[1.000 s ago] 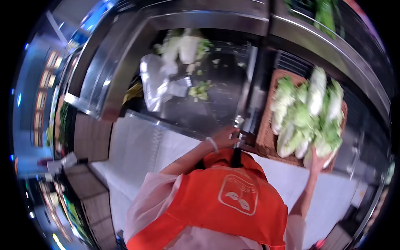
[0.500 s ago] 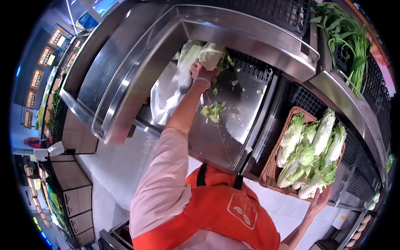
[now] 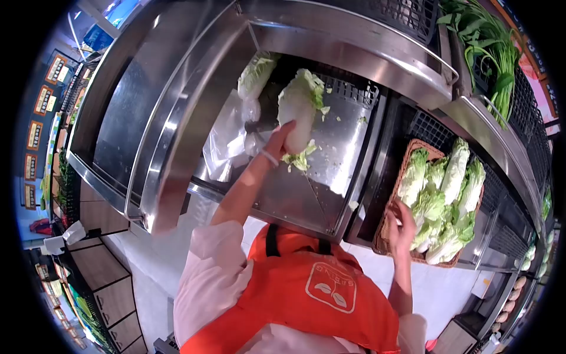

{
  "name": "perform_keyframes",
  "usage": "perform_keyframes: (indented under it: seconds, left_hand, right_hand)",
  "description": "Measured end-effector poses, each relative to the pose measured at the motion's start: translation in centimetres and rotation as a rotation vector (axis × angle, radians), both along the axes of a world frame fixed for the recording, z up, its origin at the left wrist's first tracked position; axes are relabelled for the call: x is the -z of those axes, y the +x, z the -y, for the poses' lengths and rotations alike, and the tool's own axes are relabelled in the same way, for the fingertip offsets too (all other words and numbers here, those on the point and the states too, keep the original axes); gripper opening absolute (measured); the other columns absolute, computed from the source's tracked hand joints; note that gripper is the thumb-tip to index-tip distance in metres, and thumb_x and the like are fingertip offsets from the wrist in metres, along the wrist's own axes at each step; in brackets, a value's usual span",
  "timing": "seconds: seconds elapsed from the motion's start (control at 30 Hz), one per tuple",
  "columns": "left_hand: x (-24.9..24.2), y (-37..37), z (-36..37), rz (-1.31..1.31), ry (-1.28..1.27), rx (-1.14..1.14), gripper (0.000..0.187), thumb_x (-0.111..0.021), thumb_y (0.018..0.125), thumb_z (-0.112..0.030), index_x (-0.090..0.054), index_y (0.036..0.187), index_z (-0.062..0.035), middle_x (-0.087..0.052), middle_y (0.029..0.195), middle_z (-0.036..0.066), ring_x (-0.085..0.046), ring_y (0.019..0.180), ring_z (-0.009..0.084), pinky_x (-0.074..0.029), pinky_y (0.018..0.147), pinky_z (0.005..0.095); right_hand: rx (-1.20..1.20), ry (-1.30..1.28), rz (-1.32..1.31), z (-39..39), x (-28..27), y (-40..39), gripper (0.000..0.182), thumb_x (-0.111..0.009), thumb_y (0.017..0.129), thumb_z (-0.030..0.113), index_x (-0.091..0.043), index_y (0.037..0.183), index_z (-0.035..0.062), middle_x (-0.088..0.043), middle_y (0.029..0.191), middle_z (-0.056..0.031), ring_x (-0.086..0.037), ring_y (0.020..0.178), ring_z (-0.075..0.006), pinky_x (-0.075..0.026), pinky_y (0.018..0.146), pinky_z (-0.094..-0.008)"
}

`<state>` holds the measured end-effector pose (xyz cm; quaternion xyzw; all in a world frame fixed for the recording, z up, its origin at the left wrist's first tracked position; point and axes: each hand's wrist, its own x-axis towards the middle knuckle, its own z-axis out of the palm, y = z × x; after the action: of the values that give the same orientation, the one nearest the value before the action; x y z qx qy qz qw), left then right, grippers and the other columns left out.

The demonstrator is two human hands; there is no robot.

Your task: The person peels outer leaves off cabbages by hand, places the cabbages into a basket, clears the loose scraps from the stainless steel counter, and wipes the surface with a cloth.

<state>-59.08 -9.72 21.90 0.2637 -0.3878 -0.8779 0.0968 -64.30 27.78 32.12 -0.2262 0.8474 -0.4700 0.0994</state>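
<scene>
A pale napa cabbage is in my left hand, gripped near its base over the metal counter tray. Loose green leaf pieces lie under and beside it. Left of it, another napa cabbage rests in clear plastic bags. My right hand hovers at the left side of the wicker basket, fingers apart with nothing in them. Several long lettuce-like cabbages fill that basket, close to the fingertips.
A raised steel rim curves around the tray's back and left. Black plastic grating sits at the tray's back. Leafy greens stand at upper right. Shelves with price signs line the far left.
My left hand has drawn the napa cabbage away from the bags, down and right over the tray. My right hand has moved from the basket's lower right corner to its left side.
</scene>
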Motion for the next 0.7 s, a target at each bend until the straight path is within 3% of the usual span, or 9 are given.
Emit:
perform_keyframes:
  seconds: [0.1, 0.2, 0.33, 0.43, 0.47, 0.5, 0.57, 0.7]
  left_hand:
    - [-0.7, 3.8, -5.7, -0.146, 0.284, 0.153, 0.064, -0.053, 0.085, -0.046, -0.039, 0.129, -0.0024, -0.056, 0.116, 0.013, -0.059, 0.099, 0.0280, -0.050, 0.084, 0.0398]
    - [-2.2, 6.4, -10.4, -0.231, 0.412, 0.215, 0.070, -0.050, 0.085, -0.050, -0.034, 0.133, -0.0022, -0.052, 0.122, 0.015, -0.058, 0.102, 0.0312, -0.049, 0.087, 0.0421]
    - [-3.4, 7.8, -13.6, -0.342, 0.503, 0.319, 0.058, -0.052, 0.087, -0.033, -0.035, 0.131, 0.0003, -0.053, 0.120, 0.016, -0.058, 0.103, 0.0270, -0.048, 0.088, 0.0373]
    - [-6.3, 7.8, -15.4, -0.269, 0.206, 0.252, 0.057, -0.057, 0.084, -0.025, -0.036, 0.131, -0.0002, -0.053, 0.120, 0.014, -0.057, 0.104, 0.0247, -0.047, 0.089, 0.0359]
    - [-6.2, 7.6, -15.8, -0.286, 0.088, 0.275, 0.066, -0.063, 0.081, -0.029, -0.033, 0.134, -0.0013, -0.051, 0.123, 0.012, -0.052, 0.111, 0.0234, -0.044, 0.094, 0.0378]
    - [-6.1, 7.6, -16.2, -0.267, 0.043, 0.244, 0.066, -0.064, 0.080, -0.023, -0.032, 0.133, -0.0011, -0.051, 0.122, 0.011, -0.052, 0.110, 0.0221, -0.044, 0.092, 0.0367]
    - [-6.6, 7.6, -17.2, -0.228, -0.048, 0.184, 0.066, -0.066, 0.077, -0.013, -0.031, 0.133, -0.0008, -0.051, 0.120, 0.010, -0.053, 0.108, 0.0196, -0.045, 0.090, 0.0343]
    - [-8.2, 7.5, -18.9, -0.273, -0.290, 0.113, 0.076, -0.071, 0.073, -0.009, -0.024, 0.133, 0.0006, -0.048, 0.122, 0.012, -0.050, 0.110, 0.0199, -0.044, 0.091, 0.0344]
  right_hand:
    - [-0.121, -0.054, 0.168, 4.7, -0.2, 0.0, 0.032, -0.061, 0.085, 0.009, -0.054, 0.115, -0.0021, -0.061, 0.101, -0.0109, -0.060, 0.089, -0.0171, -0.048, 0.080, -0.0266]
    - [-0.088, -0.314, 0.467, 8.3, 1.4, -0.3, 0.035, -0.059, 0.088, 0.015, -0.052, 0.118, -0.0013, -0.061, 0.102, -0.0071, -0.059, 0.089, -0.0146, -0.047, 0.076, -0.0257]
    - [-0.068, -0.432, 0.693, 8.8, 1.0, 1.2, 0.046, -0.057, 0.090, 0.025, -0.044, 0.127, -0.0010, -0.059, 0.099, -0.0037, -0.056, 0.091, -0.0109, -0.045, 0.076, -0.0242]
    - [-0.117, -0.457, 0.528, 7.6, 0.1, 3.3, 0.058, -0.064, 0.086, 0.025, -0.039, 0.131, -0.0020, -0.051, 0.107, -0.0064, -0.052, 0.095, -0.0134, -0.044, 0.081, -0.0261]
    - [-0.111, -0.426, 0.579, 7.4, -0.4, 3.6, 0.066, -0.068, 0.083, 0.026, -0.035, 0.133, -0.0032, -0.047, 0.116, -0.0100, -0.050, 0.100, -0.0162, -0.044, 0.084, -0.0279]
    - [-0.065, -0.392, 0.518, 7.3, -1.0, 4.1, 0.074, -0.070, 0.080, 0.027, -0.031, 0.134, -0.0045, -0.047, 0.117, -0.0123, -0.050, 0.101, -0.0190, -0.044, 0.086, -0.0293]
    - [-0.070, -0.361, 0.301, 7.0, -1.1, 4.3, 0.078, -0.072, 0.078, 0.027, -0.028, 0.135, -0.0056, -0.046, 0.122, -0.0153, -0.049, 0.106, -0.0216, -0.045, 0.086, -0.0310]
    - [-0.067, -0.469, 0.296, 5.8, -4.2, 3.9, 0.081, -0.074, 0.076, 0.022, -0.027, 0.136, -0.0056, -0.045, 0.124, -0.0166, -0.049, 0.108, -0.0212, -0.046, 0.084, -0.0311]
